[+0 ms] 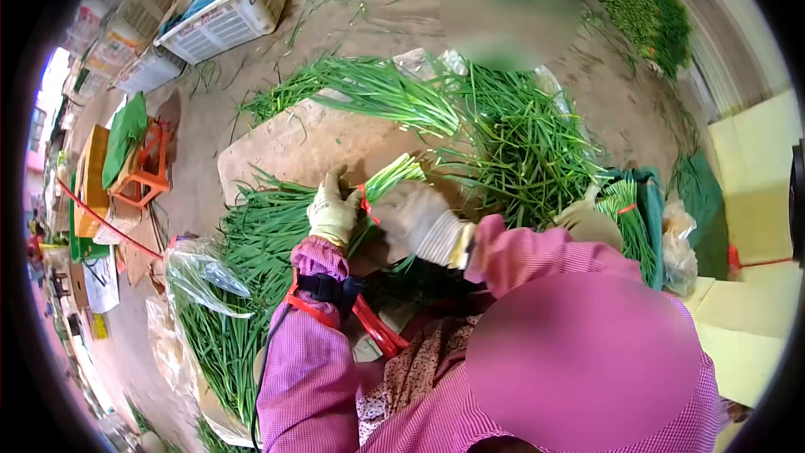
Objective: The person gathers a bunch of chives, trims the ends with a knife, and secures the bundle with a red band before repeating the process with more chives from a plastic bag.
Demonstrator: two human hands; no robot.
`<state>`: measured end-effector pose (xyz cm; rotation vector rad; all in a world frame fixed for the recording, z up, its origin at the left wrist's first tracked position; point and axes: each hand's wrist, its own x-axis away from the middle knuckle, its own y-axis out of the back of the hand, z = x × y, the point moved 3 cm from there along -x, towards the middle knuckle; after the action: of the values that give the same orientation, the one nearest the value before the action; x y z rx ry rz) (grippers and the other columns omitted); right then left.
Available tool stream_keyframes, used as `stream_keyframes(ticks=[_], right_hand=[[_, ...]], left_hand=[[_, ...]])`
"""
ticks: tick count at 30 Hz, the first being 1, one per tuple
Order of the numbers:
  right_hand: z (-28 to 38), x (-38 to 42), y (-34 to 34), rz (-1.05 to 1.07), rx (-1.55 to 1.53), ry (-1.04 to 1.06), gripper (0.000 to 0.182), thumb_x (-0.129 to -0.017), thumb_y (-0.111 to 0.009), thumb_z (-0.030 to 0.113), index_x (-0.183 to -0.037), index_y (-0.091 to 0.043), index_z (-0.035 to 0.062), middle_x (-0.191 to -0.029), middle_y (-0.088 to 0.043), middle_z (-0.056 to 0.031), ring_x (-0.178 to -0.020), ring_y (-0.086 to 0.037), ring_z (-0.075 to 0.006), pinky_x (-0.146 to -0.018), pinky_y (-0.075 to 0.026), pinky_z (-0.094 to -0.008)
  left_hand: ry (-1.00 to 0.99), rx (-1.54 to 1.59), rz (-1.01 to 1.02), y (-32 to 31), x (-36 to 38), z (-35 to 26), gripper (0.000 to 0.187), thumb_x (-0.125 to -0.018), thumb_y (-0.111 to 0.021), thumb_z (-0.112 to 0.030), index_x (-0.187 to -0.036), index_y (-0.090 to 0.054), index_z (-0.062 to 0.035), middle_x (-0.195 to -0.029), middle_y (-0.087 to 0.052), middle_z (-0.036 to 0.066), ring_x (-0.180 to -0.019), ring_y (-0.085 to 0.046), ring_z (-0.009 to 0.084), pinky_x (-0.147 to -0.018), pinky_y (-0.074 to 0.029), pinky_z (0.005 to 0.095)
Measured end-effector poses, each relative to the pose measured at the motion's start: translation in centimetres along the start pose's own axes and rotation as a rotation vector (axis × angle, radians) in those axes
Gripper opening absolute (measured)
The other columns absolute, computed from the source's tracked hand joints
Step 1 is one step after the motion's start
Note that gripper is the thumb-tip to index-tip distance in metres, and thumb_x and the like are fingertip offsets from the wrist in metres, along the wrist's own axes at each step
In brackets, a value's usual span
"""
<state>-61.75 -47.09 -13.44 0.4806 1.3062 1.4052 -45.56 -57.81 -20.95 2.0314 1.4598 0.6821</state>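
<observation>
My left hand (331,211), in a pale work glove, is closed around a bunch of garlic chives (396,174), its cut pale ends pointing up and right. A red tie (366,201) runs around the bunch beside my left fingers. My right hand (417,220), also gloved, is smeared by motion just right of the tie, and its fingers do not show clearly. Under the left wrist spreads a pile of loose chives (260,239). Another loose bunch (390,94) lies on the board (277,151) beyond my hands.
A heap of chives (524,138) lies to the right. Beside my right elbow a tied bunch (629,214) stands in a green container (651,226). A white crate (231,13) and an orange stool (149,164) are at left; clear plastic (201,273) edges the left pile.
</observation>
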Motion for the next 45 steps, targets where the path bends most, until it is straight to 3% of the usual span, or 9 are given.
stream_keyframes(ticks=[2, 3, 8, 15, 20, 24, 27, 34, 45], right_hand=[[-5.6, 1.2, 0.6, 0.326, 0.284, -0.482, 0.023, -0.086, -0.060, 0.016, -0.108, -0.066, 0.0132, -0.098, -0.068, -0.0103, -0.090, -0.065, -0.0296, -0.075, -0.055, -0.0443], [-7.2, 2.5, 5.2, -0.134, -0.086, -0.416, 0.026, -0.089, -0.059, 0.018, -0.113, -0.065, 0.0091, -0.106, -0.068, -0.0153, -0.095, -0.065, -0.0332, -0.082, -0.054, -0.0427], [-17.7, 8.6, 7.2, 0.302, -0.051, -0.935, 0.087, -0.088, -0.064, 0.052, -0.150, -0.028, 0.0017, -0.152, -0.035, -0.0238, -0.140, -0.036, -0.0341, -0.116, -0.029, -0.0394], [-27.5, 15.2, 3.2, 0.990, 0.256, -1.103, 0.037, -0.083, -0.066, 0.024, -0.116, -0.070, 0.0061, -0.117, -0.068, -0.0192, -0.111, -0.065, -0.0347, -0.096, -0.050, -0.0429], [-24.7, 11.0, 10.1, 0.572, 0.469, -1.173, 0.026, -0.085, -0.063, 0.017, -0.107, -0.068, 0.0036, -0.111, -0.070, -0.0152, -0.105, -0.066, -0.0332, -0.089, -0.053, -0.0439], [-22.7, 12.1, 3.5, 0.910, 0.045, -0.957, 0.034, -0.084, -0.057, 0.015, -0.115, -0.068, 0.0044, -0.115, -0.068, -0.0214, -0.106, -0.067, -0.0361, -0.090, -0.053, -0.0456], [-20.2, 11.9, 3.6, 0.964, 0.111, -1.077, 0.062, -0.085, -0.055, 0.015, -0.143, -0.038, 0.0015, -0.132, -0.059, -0.0215, -0.119, -0.061, -0.0344, -0.099, -0.048, -0.0451], [-19.9, 11.4, 6.0, 0.748, 0.025, -1.187, 0.052, -0.088, -0.052, 0.028, -0.132, -0.049, 0.0002, -0.124, -0.063, -0.0224, -0.116, -0.062, -0.0358, -0.096, -0.049, -0.0451], [-14.2, 13.9, 15.4, 0.204, 0.013, -1.286, 0.048, -0.090, -0.055, 0.035, -0.125, -0.053, 0.0018, -0.106, -0.067, -0.0247, -0.100, -0.065, -0.0406, -0.088, -0.050, -0.0478]], left_hand=[[0.033, -0.152, 0.082, 1.9, 1.2, -3.1, 0.062, -0.083, -0.072, -0.029, -0.139, -0.049, -0.0189, -0.117, -0.063, 0.010, -0.110, -0.060, 0.0285, -0.097, -0.041, 0.0482], [-0.079, -0.281, 0.000, 2.4, 1.7, -4.3, 0.065, -0.083, -0.070, -0.031, -0.142, -0.046, -0.0184, -0.124, -0.060, 0.012, -0.117, -0.055, 0.0293, -0.101, -0.037, 0.0496], [-0.418, -0.658, 0.085, 0.8, 3.7, -8.8, 0.118, -0.062, -0.078, -0.061, -0.154, -0.023, -0.0108, -0.151, -0.038, 0.014, -0.139, -0.036, 0.0343, -0.116, -0.016, 0.0559], [-0.448, -0.694, 0.127, -2.1, 3.2, -8.6, 0.116, -0.058, -0.087, -0.035, -0.152, -0.025, -0.0112, -0.125, -0.057, 0.012, -0.117, -0.054, 0.0296, -0.103, -0.038, 0.0472], [-0.404, -0.681, 0.149, -2.0, 3.3, -9.1, 0.108, -0.060, -0.086, -0.034, -0.150, -0.031, -0.0117, -0.123, -0.057, 0.013, -0.115, -0.055, 0.0315, -0.100, -0.041, 0.0448], [-0.385, -0.713, 0.128, -1.6, 3.2, -9.0, 0.106, -0.060, -0.086, -0.035, -0.148, -0.033, -0.0121, -0.120, -0.058, 0.014, -0.112, -0.056, 0.0325, -0.097, -0.043, 0.0452], [-0.411, -0.642, 0.099, -0.7, 3.1, -9.6, 0.102, -0.059, -0.087, -0.037, -0.144, -0.037, -0.0120, -0.115, -0.060, 0.017, -0.105, -0.059, 0.0354, -0.091, -0.047, 0.0459], [-0.346, -0.752, 0.334, -1.2, 2.2, -9.6, 0.106, -0.057, -0.086, -0.044, -0.146, -0.036, -0.0149, -0.115, -0.059, 0.015, -0.105, -0.060, 0.0337, -0.090, -0.049, 0.0424], [-0.346, -0.848, 0.262, -1.6, 3.6, -11.4, 0.128, -0.056, -0.085, -0.053, -0.154, -0.017, -0.0092, -0.143, -0.046, 0.016, -0.135, -0.041, 0.0349, -0.114, -0.022, 0.0565]])
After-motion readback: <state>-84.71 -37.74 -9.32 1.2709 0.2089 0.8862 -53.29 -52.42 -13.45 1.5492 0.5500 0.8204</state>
